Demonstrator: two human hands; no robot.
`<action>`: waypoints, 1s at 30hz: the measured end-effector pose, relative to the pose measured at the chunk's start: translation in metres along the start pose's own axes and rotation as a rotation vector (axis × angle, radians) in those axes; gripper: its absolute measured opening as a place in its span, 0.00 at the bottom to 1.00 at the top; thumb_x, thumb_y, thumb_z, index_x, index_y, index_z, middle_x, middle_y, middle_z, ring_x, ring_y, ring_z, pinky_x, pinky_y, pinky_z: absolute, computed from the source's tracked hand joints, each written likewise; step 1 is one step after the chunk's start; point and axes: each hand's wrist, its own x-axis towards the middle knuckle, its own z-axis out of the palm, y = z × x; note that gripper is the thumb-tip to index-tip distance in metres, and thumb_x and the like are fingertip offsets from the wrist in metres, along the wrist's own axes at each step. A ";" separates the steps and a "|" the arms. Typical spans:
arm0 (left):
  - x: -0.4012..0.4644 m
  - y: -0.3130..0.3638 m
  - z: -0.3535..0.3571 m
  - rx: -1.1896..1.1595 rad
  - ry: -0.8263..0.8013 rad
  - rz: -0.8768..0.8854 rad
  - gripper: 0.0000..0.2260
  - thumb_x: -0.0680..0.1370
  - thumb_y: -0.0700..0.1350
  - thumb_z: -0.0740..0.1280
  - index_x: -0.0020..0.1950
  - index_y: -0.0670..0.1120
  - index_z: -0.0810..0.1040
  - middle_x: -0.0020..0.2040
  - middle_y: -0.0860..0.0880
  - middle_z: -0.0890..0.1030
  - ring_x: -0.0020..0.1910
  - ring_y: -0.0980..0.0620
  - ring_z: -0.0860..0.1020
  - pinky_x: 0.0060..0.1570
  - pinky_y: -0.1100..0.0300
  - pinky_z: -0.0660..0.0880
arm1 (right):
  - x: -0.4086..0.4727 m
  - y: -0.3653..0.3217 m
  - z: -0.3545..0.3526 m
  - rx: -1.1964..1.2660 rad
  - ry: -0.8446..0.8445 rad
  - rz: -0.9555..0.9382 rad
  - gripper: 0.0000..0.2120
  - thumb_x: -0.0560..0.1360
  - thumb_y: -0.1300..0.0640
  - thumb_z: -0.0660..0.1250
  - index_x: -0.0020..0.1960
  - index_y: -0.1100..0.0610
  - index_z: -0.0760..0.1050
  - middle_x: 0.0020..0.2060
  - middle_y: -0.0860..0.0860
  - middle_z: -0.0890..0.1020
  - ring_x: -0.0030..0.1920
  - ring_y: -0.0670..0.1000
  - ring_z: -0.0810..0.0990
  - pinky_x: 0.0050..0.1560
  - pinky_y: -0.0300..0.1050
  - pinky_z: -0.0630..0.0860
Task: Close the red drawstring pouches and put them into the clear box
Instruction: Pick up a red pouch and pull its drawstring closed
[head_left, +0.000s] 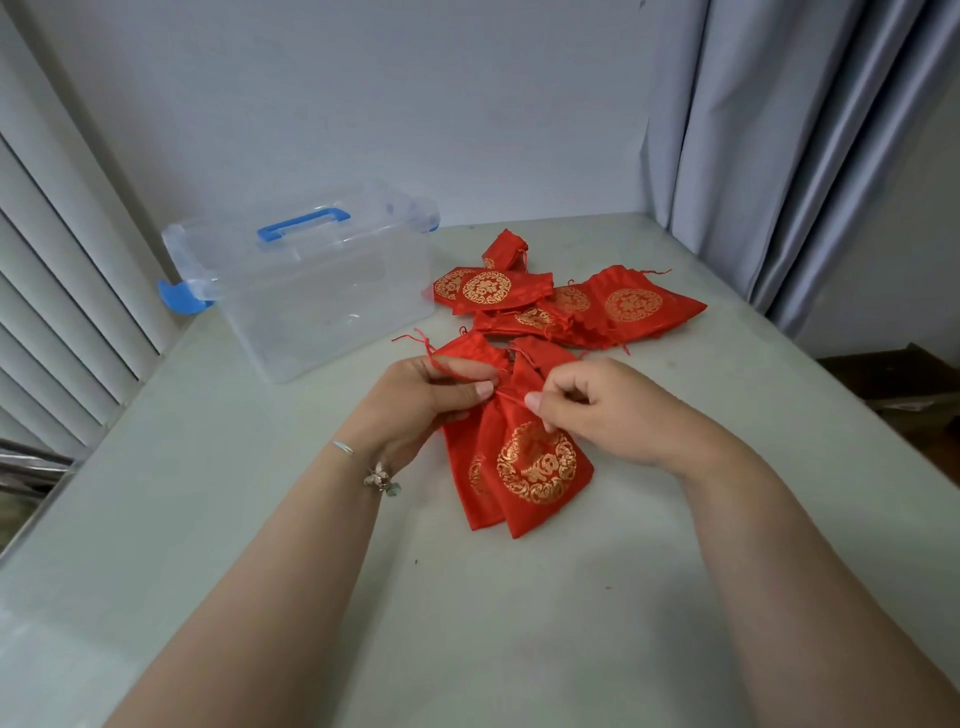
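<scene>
Left hand (436, 395) and right hand (587, 405) each pinch the drawstring at the neck of a red pouch (535, 467) lying mid-table (519, 623). More pouches (566, 304) piled behind it, clear box (311, 291) far left, lid on.

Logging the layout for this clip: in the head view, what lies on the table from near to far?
Pair of red drawstring pouches with gold emblems held by both hands → heap of red pouches → clear plastic box with blue handle.

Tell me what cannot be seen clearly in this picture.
Head view only:
- Neck of the front pouch: covered by the left hand and right hand.
- Second pouch: mostly under the first.
- Pile: overlapping, so the count is unclear.
- Box: latch state not readable.
</scene>
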 end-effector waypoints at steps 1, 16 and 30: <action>-0.001 0.000 0.000 0.030 -0.012 0.022 0.09 0.70 0.30 0.70 0.42 0.43 0.82 0.36 0.50 0.84 0.36 0.57 0.79 0.38 0.68 0.76 | -0.002 0.000 -0.002 0.004 -0.075 0.030 0.15 0.77 0.53 0.66 0.32 0.56 0.75 0.21 0.39 0.74 0.25 0.39 0.70 0.30 0.32 0.64; -0.008 -0.009 0.019 0.503 0.001 0.450 0.15 0.72 0.32 0.70 0.33 0.47 0.69 0.39 0.47 0.81 0.40 0.60 0.79 0.45 0.63 0.76 | 0.010 0.004 0.017 0.199 0.231 0.018 0.08 0.78 0.62 0.63 0.54 0.55 0.79 0.32 0.48 0.81 0.29 0.42 0.79 0.32 0.35 0.76; -0.001 -0.026 0.019 0.941 0.343 1.007 0.04 0.73 0.40 0.70 0.46 0.45 0.83 0.42 0.50 0.80 0.40 0.56 0.76 0.37 0.59 0.74 | 0.013 0.007 0.016 0.748 0.141 0.195 0.04 0.76 0.68 0.65 0.49 0.64 0.77 0.35 0.52 0.81 0.29 0.46 0.82 0.32 0.36 0.79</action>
